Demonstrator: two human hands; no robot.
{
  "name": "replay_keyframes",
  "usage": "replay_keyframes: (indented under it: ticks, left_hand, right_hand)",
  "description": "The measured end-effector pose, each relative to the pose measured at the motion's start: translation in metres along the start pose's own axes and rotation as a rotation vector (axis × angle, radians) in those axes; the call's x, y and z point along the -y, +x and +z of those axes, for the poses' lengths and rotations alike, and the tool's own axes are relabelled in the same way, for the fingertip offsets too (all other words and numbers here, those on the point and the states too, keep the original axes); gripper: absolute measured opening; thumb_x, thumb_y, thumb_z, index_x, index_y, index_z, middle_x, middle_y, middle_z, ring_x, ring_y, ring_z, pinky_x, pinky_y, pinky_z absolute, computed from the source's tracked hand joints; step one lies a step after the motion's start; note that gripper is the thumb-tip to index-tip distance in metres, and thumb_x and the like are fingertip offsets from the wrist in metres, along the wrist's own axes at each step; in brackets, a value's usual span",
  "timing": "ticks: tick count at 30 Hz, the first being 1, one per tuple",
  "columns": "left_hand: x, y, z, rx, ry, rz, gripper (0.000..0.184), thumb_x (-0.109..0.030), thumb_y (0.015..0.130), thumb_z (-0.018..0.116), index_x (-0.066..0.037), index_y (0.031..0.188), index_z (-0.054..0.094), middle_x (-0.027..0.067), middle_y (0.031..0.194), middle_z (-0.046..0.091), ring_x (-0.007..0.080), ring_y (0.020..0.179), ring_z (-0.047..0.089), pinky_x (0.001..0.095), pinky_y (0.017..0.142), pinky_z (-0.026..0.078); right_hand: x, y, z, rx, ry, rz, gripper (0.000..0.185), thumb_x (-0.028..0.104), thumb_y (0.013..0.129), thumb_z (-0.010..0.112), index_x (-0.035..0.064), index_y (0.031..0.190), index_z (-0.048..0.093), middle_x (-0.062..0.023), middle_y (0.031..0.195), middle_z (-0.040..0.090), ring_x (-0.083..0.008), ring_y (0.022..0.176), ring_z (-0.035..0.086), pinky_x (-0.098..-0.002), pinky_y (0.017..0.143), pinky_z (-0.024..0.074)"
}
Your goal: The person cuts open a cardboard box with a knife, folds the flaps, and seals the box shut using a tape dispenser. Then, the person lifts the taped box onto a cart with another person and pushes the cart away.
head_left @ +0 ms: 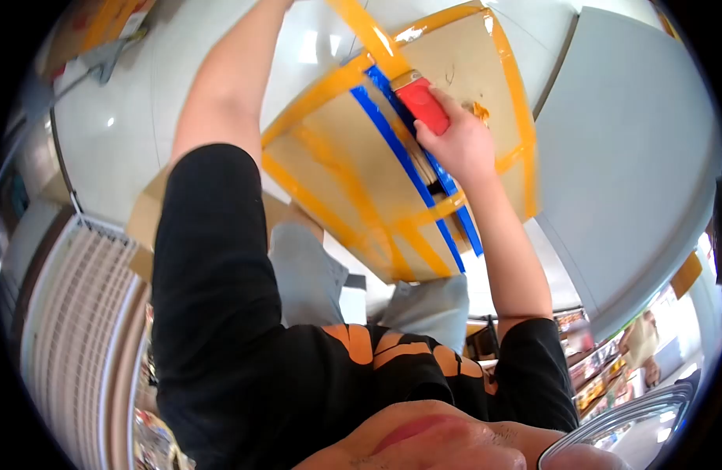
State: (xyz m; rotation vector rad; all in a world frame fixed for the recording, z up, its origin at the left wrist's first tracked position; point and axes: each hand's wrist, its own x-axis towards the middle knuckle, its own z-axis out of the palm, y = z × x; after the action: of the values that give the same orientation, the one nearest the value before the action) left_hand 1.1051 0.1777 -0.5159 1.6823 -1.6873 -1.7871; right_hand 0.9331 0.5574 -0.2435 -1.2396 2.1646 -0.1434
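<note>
My right hand [459, 141] grips a flat red tool [426, 108] with a brownish end, possibly a tape cutter; its exact kind is unclear. The tool rests over a large cardboard box [337, 149] in front of my knees. A strip of yellow tape [365, 27] runs from the tool's brownish end up past the top edge. Two bands of blue tape [408, 149] line a gap across the box, and more yellow tape [513, 94] covers its edges. My left arm [231, 86] reaches up beyond the top edge, with the left hand out of sight.
A large grey panel-like surface [631, 157] stands at the right of the box. White floor tiles [133, 117] lie to the left. A white slatted rack [79, 313] stands at lower left, and another taped carton [90, 31] at upper left. Stocked shelves [604, 384] appear at lower right.
</note>
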Motion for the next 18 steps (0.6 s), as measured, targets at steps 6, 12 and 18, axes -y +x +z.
replay_keyframes:
  ticks: [6, 12, 18]
  left_hand:
    - [0.144, -0.027, 0.139, 0.316, 0.046, -0.053, 0.04, -0.041, 0.095, 0.071, -0.003, 0.105, 0.078, 0.0093, 0.092, 0.077, 0.019, 0.08, 0.073, 0.0314, 0.074, 0.059]
    - [0.166, -0.03, 0.155, 0.594, -0.083, -0.433, 0.059, -0.049, 0.102, 0.054, 0.001, 0.133, 0.062, 0.0138, 0.116, 0.073, 0.0243, 0.095, 0.072, 0.0338, 0.086, 0.057]
    - [-0.058, -0.166, 0.106, 0.84, -0.029, -0.31, 0.068, -0.051, 0.109, 0.03, -0.002, 0.154, 0.042, 0.0138, 0.154, 0.048, 0.0234, 0.139, 0.049, 0.0352, 0.116, 0.038]
  right_hand:
    - [0.018, 0.022, 0.007, -0.02, 0.079, 0.049, 0.056, 0.038, 0.079, 0.075, 0.0185, 0.13, 0.067, -0.016, 0.09, 0.073, -0.0336, 0.082, 0.072, -0.0428, 0.075, 0.0591]
    - [0.015, 0.023, 0.009, -0.072, 0.116, -0.012, 0.054, 0.035, 0.078, 0.075, 0.016, 0.128, 0.068, -0.0157, 0.09, 0.073, -0.0341, 0.081, 0.071, -0.043, 0.075, 0.0588]
    - [0.017, 0.032, -0.01, 0.089, 0.034, 0.049, 0.057, 0.043, 0.083, 0.068, 0.0185, 0.134, 0.064, -0.0165, 0.102, 0.075, -0.0361, 0.094, 0.071, -0.0441, 0.086, 0.0574]
